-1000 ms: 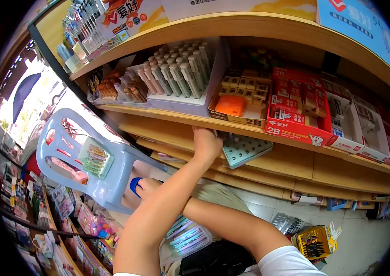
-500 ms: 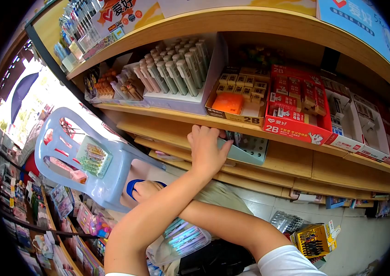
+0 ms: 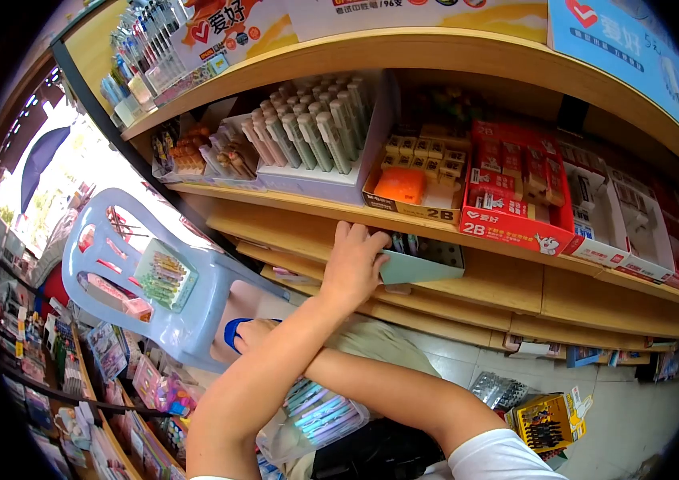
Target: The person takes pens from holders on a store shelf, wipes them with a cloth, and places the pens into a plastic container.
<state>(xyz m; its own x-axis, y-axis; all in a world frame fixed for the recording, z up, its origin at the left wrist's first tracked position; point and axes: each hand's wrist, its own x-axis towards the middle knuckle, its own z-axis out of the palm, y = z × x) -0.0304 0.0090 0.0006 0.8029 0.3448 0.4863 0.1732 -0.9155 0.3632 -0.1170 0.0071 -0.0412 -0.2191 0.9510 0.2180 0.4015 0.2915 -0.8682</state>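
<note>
My left hand [image 3: 353,264] is at the left end of a teal box [image 3: 422,269] on the shelf below the display. Its fingers are curled, with the thumb against the box's edge. Dark holes and a few pens show in the box. My right forearm [image 3: 391,382] crosses under the left one, and the left arm covers its wrist. Past the crossing, skin beside a blue band [image 3: 233,332] shows; whether it is my right hand or a foot I cannot tell. A clear container of pastel pens [image 3: 323,412] lies below the crossed arms.
The shelf above holds capped pens [image 3: 307,132], an eraser box with an orange item [image 3: 400,185] and a red 2B box [image 3: 515,228]. On a light-blue chair [image 3: 203,308] stands a pen tray [image 3: 166,274]. A yellow box [image 3: 543,422] is on the floor; racks of goods stand left.
The teal box has turned and shifted slightly left, showing more of its plain side and pens at its left end. My left hand has moved with it, its fingers now more visible.
</note>
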